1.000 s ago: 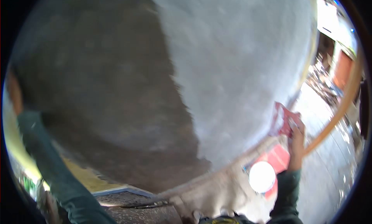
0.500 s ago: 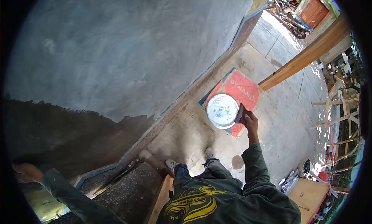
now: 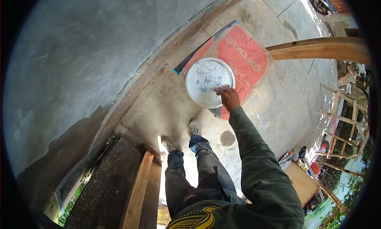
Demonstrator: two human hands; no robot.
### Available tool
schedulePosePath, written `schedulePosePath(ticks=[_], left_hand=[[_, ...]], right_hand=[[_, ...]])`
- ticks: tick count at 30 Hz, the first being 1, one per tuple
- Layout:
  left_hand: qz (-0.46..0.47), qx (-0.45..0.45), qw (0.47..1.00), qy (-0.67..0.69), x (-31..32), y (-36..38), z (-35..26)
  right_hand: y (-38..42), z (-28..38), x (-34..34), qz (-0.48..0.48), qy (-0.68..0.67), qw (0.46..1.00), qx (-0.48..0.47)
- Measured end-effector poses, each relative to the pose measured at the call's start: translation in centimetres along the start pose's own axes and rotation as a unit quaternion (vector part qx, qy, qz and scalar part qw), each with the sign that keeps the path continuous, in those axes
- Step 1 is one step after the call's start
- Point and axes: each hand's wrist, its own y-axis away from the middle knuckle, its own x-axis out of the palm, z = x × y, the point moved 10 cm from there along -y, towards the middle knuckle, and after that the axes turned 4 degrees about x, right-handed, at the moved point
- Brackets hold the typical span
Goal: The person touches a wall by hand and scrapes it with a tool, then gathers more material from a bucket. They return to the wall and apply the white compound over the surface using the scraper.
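My right hand [image 3: 229, 97] is closed round a flat brown scraper [image 3: 219, 87], whose thin edge reaches over the near right part of a round white container [image 3: 191, 86]. Patchy grey-white material [image 3: 210, 72] coats the inside of this container. Under and behind it lies a red Dynamix paper sack [image 3: 248, 56], spread on the concrete floor. My left hand is out of view.
A grey plastered wall [image 3: 79, 58] with a darker patch low down rises on the left. Near my feet stand a wooden plank [image 3: 137, 193] and a dark slab [image 3: 105, 185]. A wooden post [image 3: 317, 49] crosses the upper right, with a stick frame [image 3: 345, 122] beyond.
My right hand with the scraper has moved from beside the container's right rim to over its inside. My left hand has left the view, and the view has tilted down toward my feet.
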Motion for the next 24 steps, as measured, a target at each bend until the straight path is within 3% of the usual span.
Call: schedulePosePath(ticks=[4,6,11,15,17,18,20,22,24], left_hand=[[0.023,0.030,0.999,-0.001,3.6,3.9,-0.8],[0.021,0.041,0.999,-0.008,4.2,4.9,-0.4],[0.013,0.073,0.997,-0.025,4.7,5.8,1.1],[0.016,0.091,0.995,-0.040,4.9,6.4,2.8],[0.008,0.094,0.994,-0.049,4.4,6.7,3.7],[0.003,0.098,0.994,-0.054,4.2,6.7,4.0],[0.000,0.110,0.992,-0.057,4.5,6.9,4.2],[0.000,0.124,0.991,-0.055,5.3,7.3,3.9],[-0.003,0.139,0.989,-0.055,6.0,7.3,3.5]], right_hand=[[-2.2,-0.9,3.2,0.042,-0.016,0.997,0.058],[-2.8,-0.6,4.0,-0.013,0.036,0.998,0.040],[-2.5,-0.6,6.7,0.007,0.071,0.993,0.090],[-0.2,0.3,6.2,0.026,0.048,0.997,0.053],[-0.6,-0.6,6.2,0.140,0.032,0.986,0.083],[-1.5,-0.6,5.5,0.138,0.032,0.987,0.079],[-3.7,-0.6,2.3,0.023,-0.026,0.998,0.058],[-5.7,-1.3,2.5,0.041,-0.029,0.997,0.063],[-7.1,-0.6,2.2,-0.014,0.000,1.000,0.002]])
